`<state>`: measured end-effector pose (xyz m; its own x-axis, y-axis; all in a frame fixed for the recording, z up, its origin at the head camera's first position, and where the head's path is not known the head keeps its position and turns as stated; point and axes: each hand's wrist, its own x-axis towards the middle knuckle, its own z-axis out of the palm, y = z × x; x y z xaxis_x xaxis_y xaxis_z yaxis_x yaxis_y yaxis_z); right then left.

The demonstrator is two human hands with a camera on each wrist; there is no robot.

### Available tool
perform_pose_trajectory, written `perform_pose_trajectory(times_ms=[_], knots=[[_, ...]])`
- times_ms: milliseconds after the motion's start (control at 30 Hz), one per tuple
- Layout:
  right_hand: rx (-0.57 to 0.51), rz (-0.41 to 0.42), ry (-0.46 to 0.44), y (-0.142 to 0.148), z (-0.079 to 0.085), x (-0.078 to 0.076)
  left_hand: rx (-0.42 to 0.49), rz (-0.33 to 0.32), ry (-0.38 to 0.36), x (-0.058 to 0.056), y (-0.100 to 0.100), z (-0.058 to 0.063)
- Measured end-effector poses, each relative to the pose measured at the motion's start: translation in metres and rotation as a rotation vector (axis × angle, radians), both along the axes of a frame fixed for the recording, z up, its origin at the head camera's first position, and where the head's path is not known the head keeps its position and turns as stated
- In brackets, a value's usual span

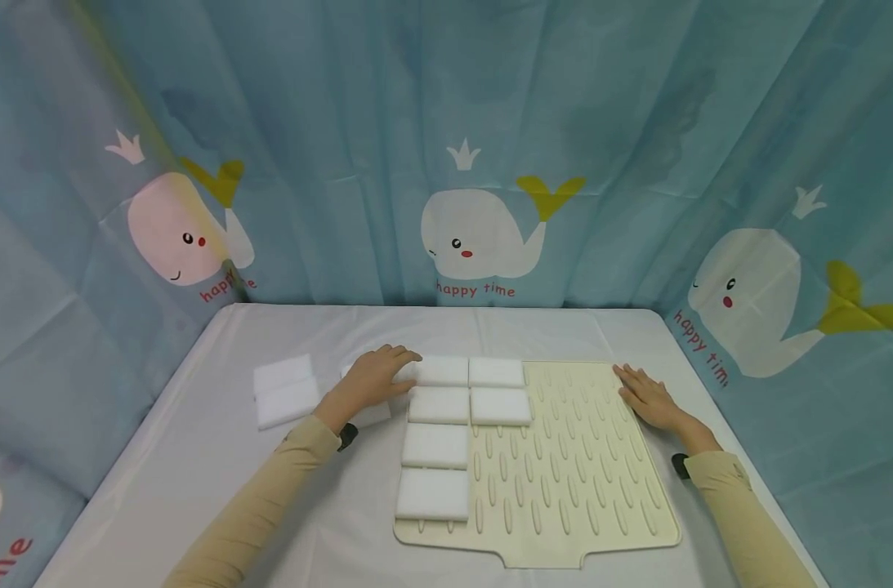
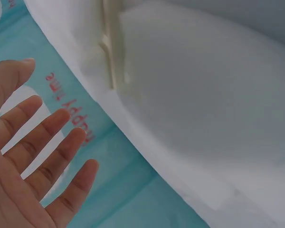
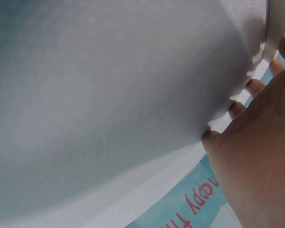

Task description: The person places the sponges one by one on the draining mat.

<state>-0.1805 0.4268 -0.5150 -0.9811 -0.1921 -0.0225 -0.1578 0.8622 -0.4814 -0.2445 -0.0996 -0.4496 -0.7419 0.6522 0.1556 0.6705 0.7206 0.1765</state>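
Observation:
A cream ridged mat (image 1: 564, 457) with a tab at its near edge lies on the table. Several white rectangular sponge blocks (image 1: 435, 445) cover its left side in two columns, the left column longer. My left hand (image 1: 372, 380) is over the mat's far left corner, fingertips right at the farthest block (image 1: 444, 371). Its fingers look spread and its palm bare in the left wrist view. Partly hidden beneath it lie more white blocks (image 1: 372, 415). My right hand (image 1: 648, 398) rests at the mat's far right edge with fingers extended, fingertips down by the rim.
Two more white blocks (image 1: 287, 402) lie side by side on the white-covered table (image 1: 174, 457) at the left. A blue curtain (image 1: 387, 122) printed with whales rises behind the table and along both sides.

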Motion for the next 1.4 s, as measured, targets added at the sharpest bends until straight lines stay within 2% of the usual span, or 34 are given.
perform_pose_trajectory(times_ms=[467,633,800,1000,1200,1400], knots=[[0.017,0.007,-0.011,0.0,0.001,-0.001,-0.008,0.115,0.07,-0.004,-0.073,-0.009],[0.018,0.003,-0.007,0.0,0.001,-0.001,-0.015,0.179,0.041,-0.004,-0.097,-0.011],[0.018,0.003,-0.009,-0.001,0.002,-0.001,-0.002,0.215,0.038,-0.003,-0.125,-0.013],[0.016,0.002,-0.011,-0.001,0.002,0.0,0.017,0.283,-0.066,-0.001,-0.155,-0.017],[-0.012,-0.001,0.021,-0.003,0.003,0.003,0.016,0.334,-0.154,-0.006,-0.182,-0.029],[0.012,0.009,-0.007,-0.002,0.003,0.001,0.02,0.381,-0.203,-0.005,-0.194,-0.033]])
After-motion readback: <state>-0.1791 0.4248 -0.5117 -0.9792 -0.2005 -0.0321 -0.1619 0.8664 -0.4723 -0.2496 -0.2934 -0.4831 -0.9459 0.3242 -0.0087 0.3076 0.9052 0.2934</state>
